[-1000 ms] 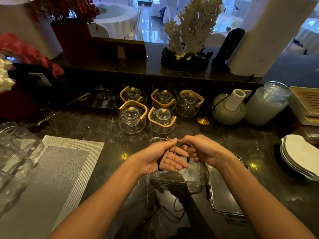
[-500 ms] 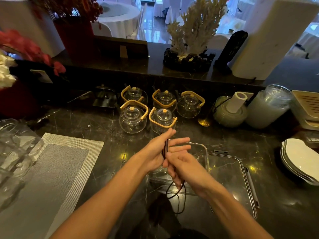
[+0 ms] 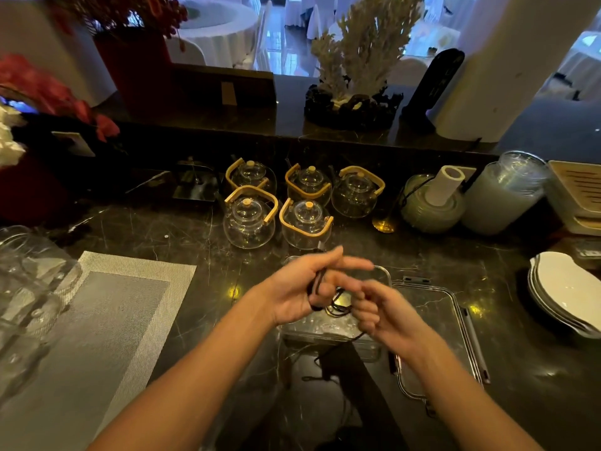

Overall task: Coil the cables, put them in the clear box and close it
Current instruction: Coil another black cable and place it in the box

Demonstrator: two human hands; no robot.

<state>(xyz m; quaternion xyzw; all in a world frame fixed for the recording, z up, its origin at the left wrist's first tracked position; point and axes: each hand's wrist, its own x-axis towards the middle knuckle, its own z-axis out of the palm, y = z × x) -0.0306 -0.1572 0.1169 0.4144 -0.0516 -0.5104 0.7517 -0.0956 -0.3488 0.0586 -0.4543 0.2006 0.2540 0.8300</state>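
Observation:
A thin black cable is looped around the fingers of my left hand, which is held flat with fingers stretched toward the right. My right hand pinches the cable's free run just to the right of the loops. The rest of the cable trails down toward the counter's front edge. Both hands hover over the clear box, which stands uncovered on the dark counter. Its clear lid lies flat to the right of the box.
Several glass teapots with wooden handles stand behind the box. A grey placemat and glassware are at the left. Stacked white plates sit at the right, with a frosted jar behind.
My right hand has swung from below my left hand round to its right, carrying the cable in another turn around the left fingers. The left hand stayed over the box.

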